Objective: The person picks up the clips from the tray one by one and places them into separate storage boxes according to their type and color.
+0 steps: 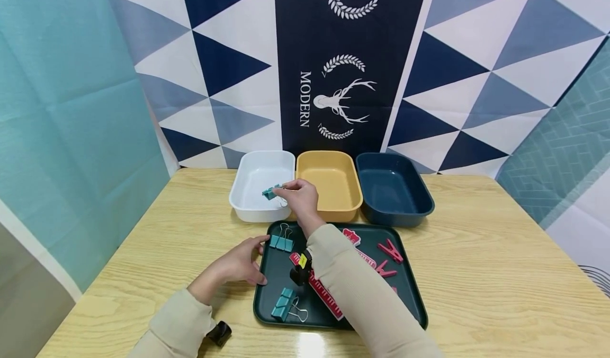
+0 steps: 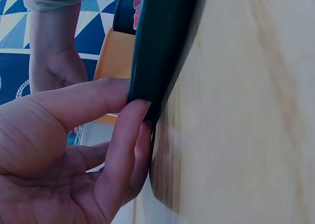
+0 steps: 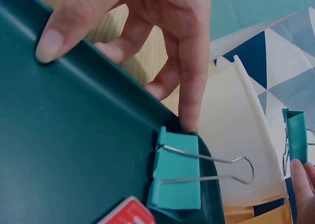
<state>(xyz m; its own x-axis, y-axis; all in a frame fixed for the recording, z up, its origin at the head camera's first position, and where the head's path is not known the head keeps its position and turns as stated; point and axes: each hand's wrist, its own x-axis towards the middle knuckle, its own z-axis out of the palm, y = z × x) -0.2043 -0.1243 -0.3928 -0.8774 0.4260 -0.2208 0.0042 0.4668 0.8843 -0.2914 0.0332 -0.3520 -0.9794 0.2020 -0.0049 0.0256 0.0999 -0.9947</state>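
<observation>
My right hand (image 1: 301,196) pinches a teal binder clip (image 1: 270,193) between thumb and fingers, over the white bin (image 1: 262,213). The clip's wire handles point back toward the fingers. My left hand (image 1: 240,262) grips the left rim of the dark green tray (image 1: 411,286), thumb inside and other fingers along the outside. Near its fingers, a second teal binder clip (image 3: 177,172) lies in the tray's far left corner. Another binder clip (image 1: 283,304) lies in the near left part. A red ruler-like strip (image 1: 326,297) is partly hidden under my right forearm.
A yellow bin (image 1: 333,186) and a dark blue bin (image 1: 393,186) stand right of the white one, behind the tray. On the tray's right lie red clothespins (image 1: 391,251) and a red-and-white cutout (image 1: 351,236). The wooden table (image 1: 500,273) ends at a patterned cloth.
</observation>
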